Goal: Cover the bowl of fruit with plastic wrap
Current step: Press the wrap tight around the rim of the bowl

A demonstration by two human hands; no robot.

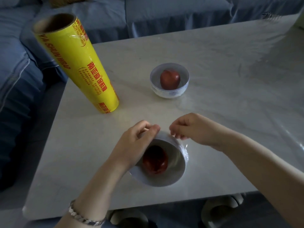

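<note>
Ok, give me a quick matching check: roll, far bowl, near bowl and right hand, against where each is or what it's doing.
Things:
1 roll
2 far bowl
3 near bowl
4 right hand

States:
A pinches wrap at a bowl rim
B stands on end at the left of the table
C mid-table, no hand on it
D gripped by the left hand

Pairs: 1-B, 2-C, 3-D, 4-A
</note>
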